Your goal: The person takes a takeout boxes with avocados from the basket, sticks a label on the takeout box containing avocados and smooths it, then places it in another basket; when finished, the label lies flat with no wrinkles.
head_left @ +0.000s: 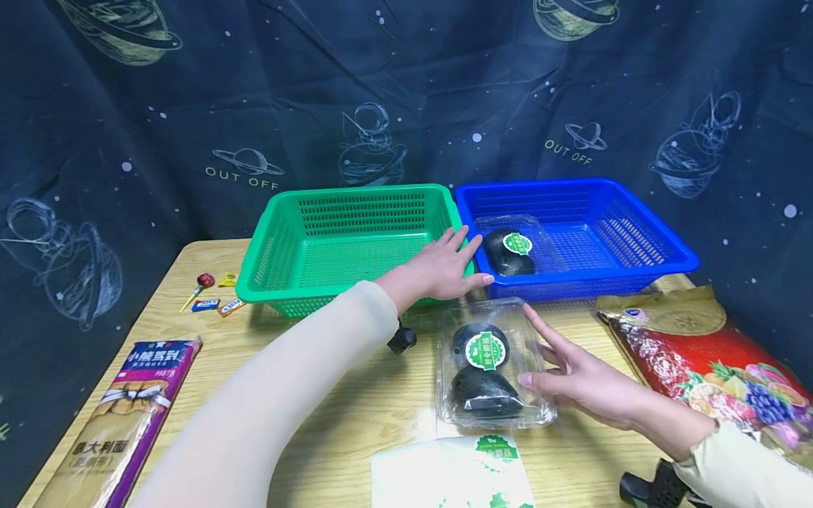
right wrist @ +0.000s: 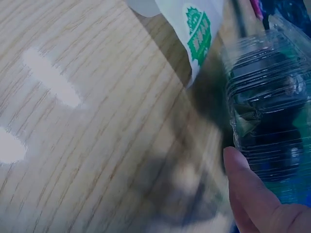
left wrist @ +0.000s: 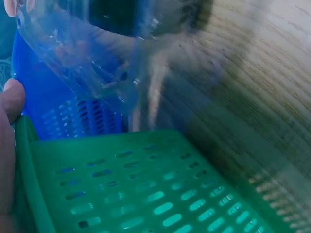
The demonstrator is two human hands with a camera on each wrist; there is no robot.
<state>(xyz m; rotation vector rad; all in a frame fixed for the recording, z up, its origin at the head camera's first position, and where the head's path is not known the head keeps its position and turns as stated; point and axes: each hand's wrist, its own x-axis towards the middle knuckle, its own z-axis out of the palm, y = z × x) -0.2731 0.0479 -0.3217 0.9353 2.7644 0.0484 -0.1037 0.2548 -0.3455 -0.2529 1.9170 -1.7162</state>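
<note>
My right hand (head_left: pixel 578 377) grips the right side of a clear plastic clamshell box (head_left: pixel 530 353), with the thumb on its near side and the index finger stretched along it. Two dark, avocado-like fruits (head_left: pixel 473 395) lie inside, and a round green-and-white sticker (head_left: pixel 485 351) is on the lid. In the right wrist view, a fingertip touches the ribbed side of the box (right wrist: pixel 265 97). My left hand (head_left: pixel 447 264) lies with fingers spread over the adjoining rims of the green basket (head_left: pixel 343 293) and the blue basket (head_left: pixel 584 279). A similar stickered box (head_left: pixel 540 236) sits in the blue basket.
A sticker sheet (head_left: pixel 438 469) lies at the front. On the left are a pasta packet (head_left: pixel 114 423), a lollipop (head_left: pixel 205 281) and several small wrapped sweets (head_left: pixel 205 305). A red-and-gold bag with fruit pictures (head_left: pixel 686 346) lies on the right. A dark patterned cloth (head_left: pixel 406 92) hangs behind.
</note>
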